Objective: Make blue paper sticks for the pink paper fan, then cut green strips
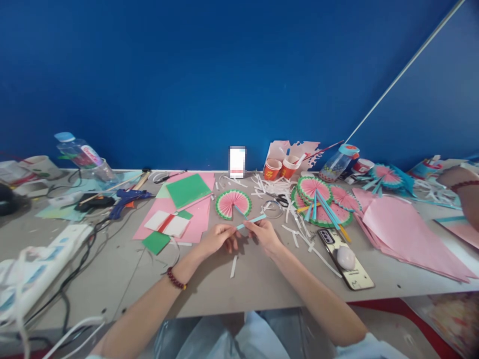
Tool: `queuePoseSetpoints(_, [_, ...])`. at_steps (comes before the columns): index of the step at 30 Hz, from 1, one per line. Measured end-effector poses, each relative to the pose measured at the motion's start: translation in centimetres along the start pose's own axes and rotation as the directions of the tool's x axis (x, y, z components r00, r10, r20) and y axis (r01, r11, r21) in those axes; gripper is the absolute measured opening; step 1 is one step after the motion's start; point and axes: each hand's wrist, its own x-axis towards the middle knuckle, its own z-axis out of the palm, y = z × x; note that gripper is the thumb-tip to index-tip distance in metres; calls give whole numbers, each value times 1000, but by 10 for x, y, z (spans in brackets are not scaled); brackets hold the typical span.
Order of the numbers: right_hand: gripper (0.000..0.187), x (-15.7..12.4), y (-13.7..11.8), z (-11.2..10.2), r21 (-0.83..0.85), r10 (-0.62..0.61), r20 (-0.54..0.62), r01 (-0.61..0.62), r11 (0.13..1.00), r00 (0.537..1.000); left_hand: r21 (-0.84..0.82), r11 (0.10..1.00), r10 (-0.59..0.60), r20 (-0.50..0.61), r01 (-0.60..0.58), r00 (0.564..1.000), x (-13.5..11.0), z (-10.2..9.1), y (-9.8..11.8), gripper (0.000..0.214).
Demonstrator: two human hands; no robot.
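My left hand (219, 237) and my right hand (265, 232) meet over the grey table (123, 271), both pinching a thin light-blue stick (251, 221) that runs between them, tilted up to the right. Just behind it lies a pink and green folded paper fan (232, 203) shaped like a watermelon slice, with a blue stick attached. A bead bracelet sits on my left wrist. A white paper strip (234, 266) lies on the table below my hands.
A pile of finished watermelon fans (322, 199) lies right of my hands, with scissors (280, 200) and paper scraps. A phone (346, 259), pink paper sheets (404, 234), green paper (188, 190), a blue glue gun (125, 199), a power strip (45, 259) and cups (280, 168) surround them. Another person's arm (462, 187) shows far right.
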Motion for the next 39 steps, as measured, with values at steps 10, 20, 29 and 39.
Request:
queuePoseSetpoints(10, [38,0,1,-1,0,34,26,-34,999,999,40,998,49,32,-51,998,-3,1,0,43])
queuePoseSetpoints(20, [33,-8,-5,6,134,30,275,-70,989,961,31,993,109,46,-111,993,-2,5,-2,43])
queuePoseSetpoints(29, [37,-4,-3,5,65,24,15,-25,998,1000,2,999,54,4,-54,999,0,4,0,48])
queuePoseSetpoints(39, [39,-5,-4,2,50,44,26,-45,998,999,-95,995,22,-21,-24,1000,2,4,-5,48])
